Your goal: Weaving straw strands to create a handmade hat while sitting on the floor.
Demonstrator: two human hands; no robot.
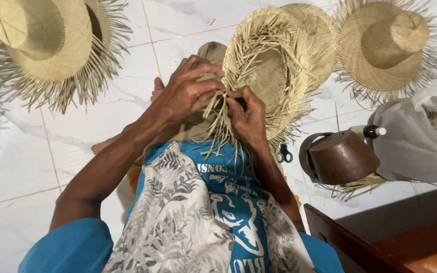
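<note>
Straw hat [274,65], unfinished with loose fringe at the brim, sits tilted on the person's lap, both hands at its near edge. Left hand [185,91] pinches a bundle of straw strands [218,119] at the brim, fingers curled tight over them. Right hand [249,116] grips the same strands just beside it, thumb pressed in. Left of the hat, a finished straw hat [46,40] lies on white tiles [77,131]; right of it another fringed hat [385,45]. Below-right of the hat: brown metal pot [337,157], small scissors [284,154], white cloth [421,136].
</note>
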